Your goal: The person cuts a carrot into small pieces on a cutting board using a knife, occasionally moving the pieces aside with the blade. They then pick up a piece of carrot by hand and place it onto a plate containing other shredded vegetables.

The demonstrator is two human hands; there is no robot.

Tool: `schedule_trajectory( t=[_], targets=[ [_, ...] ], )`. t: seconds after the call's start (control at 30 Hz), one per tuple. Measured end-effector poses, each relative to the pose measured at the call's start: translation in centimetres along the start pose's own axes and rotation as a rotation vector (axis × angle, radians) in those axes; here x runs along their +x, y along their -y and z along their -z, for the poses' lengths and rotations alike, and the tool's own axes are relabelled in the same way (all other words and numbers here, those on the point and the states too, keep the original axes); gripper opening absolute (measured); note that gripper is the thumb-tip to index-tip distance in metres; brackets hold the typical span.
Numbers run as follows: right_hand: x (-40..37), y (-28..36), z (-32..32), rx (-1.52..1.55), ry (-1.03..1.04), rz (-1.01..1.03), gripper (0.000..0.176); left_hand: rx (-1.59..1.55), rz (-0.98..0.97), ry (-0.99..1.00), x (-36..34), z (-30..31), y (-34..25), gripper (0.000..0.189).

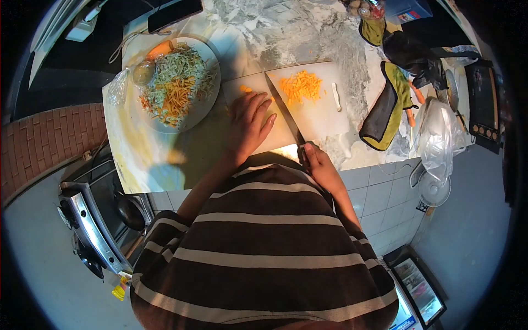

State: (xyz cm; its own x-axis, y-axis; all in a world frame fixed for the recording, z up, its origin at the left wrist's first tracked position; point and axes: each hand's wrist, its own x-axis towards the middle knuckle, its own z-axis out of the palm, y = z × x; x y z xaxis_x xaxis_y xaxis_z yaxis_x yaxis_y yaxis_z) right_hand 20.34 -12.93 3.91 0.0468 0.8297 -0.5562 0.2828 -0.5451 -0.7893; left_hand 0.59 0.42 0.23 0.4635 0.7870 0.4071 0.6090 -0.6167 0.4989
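My right hand [321, 168] is closed round the dark handle of a kitchen knife [285, 110]. The blade points away from me across a white cutting board [324, 124]. To the left of the blade, my left hand [248, 125] rests palm down on the board, fingers stretched forward and thumb apart. A few orange pieces [245, 88] show at its fingertips; whatever lies under the fingers is hidden. Beyond the blade on the right sits a heap of diced orange vegetable [301, 87], probably carrot. A small white strip [336, 97] lies near the board's right side.
At the left, a large plate [213, 82] bears shredded green and orange vegetables. A phone [175, 15] lies at the far edge. Green-and-black cloth items [381, 110] and a clear plastic bag [437, 132] are on the right. A stove [96, 225] stands below left.
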Motion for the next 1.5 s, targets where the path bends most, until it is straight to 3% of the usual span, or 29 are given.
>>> schedule_trajectory(
  t=[0.47, 0.73, 0.83, 0.9, 1.0, 1.23, 1.5],
  targets=[
    [-1.2, 2.0, 2.3, 0.411, 0.119, -0.202, 0.048, -0.007, 0.07, -0.053, 1.5, 0.3, -0.7, 0.041],
    [-1.3, 1.7, 1.9, 0.455, 0.083, -0.237, 0.046, 0.015, -0.011, -0.038, 3.3, -1.9, 0.5, 0.029],
    [-1.3, 0.5, 1.5, 0.305, 0.053, -0.224, 0.051, 0.015, 0.002, -0.019, 3.0, -1.8, 0.8, 0.03],
    [-1.0, -0.6, 0.4, -0.099, -0.183, 0.128, 0.056, 0.025, 0.0, -0.036, 2.9, -1.4, 0.6, 0.031],
    [-1.2, 0.0, 0.2, -0.16, -0.14, 0.012, 0.054, 0.042, -0.002, -0.039, 2.1, -0.7, 0.0, 0.036],
    [-0.9, 1.0, -0.1, -0.199, -0.147, 0.008, 0.049, 0.053, -0.048, -0.014, 0.5, -0.5, 0.0, 0.046],
    [-1.1, 2.0, -0.3, -0.19, -0.176, 0.023, 0.046, 0.02, -0.031, -0.027, 0.4, -0.7, 0.3, 0.041]
  ],
)
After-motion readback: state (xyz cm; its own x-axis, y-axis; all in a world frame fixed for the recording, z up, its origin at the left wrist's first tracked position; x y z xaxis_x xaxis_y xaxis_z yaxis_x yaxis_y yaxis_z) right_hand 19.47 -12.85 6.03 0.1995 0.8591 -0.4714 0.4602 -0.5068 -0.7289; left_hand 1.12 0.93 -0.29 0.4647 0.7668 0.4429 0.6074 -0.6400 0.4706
